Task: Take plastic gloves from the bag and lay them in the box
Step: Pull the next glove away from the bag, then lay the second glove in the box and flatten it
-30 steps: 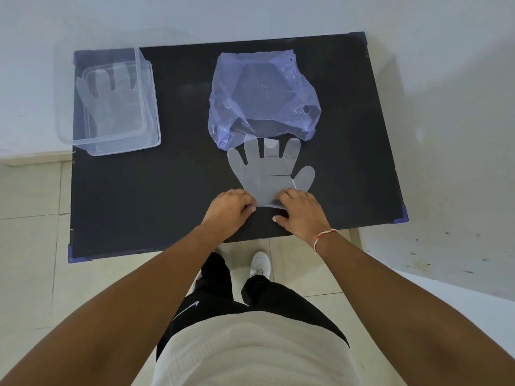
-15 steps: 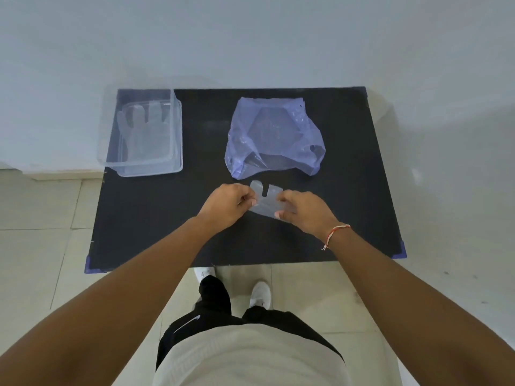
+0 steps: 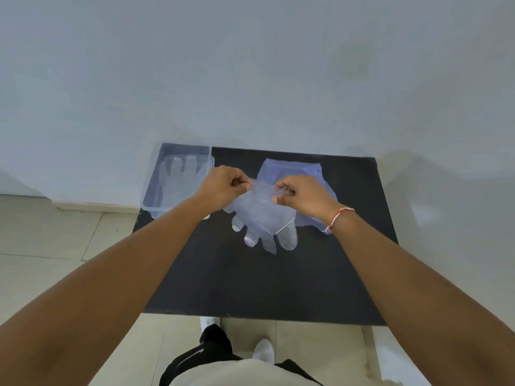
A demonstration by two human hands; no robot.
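Observation:
A clear plastic glove (image 3: 262,215) hangs in the air above the black table (image 3: 278,280), fingers pointing down. My left hand (image 3: 223,186) pinches its cuff at the left corner and my right hand (image 3: 302,196) pinches the right corner. Behind my right hand lies the crumpled bluish plastic bag (image 3: 295,169), partly hidden. The clear plastic box (image 3: 178,181) stands at the table's far left corner, with a glove lying flat inside it.
A pale wall rises right behind the table. Tiled floor shows to the left and below the table's near edge, where my shoes and dark trousers are visible.
The glove lay flat on the table with both hands at its cuff; both hands have lifted it off the surface and it now hangs fingers down. The camera has tilted upward.

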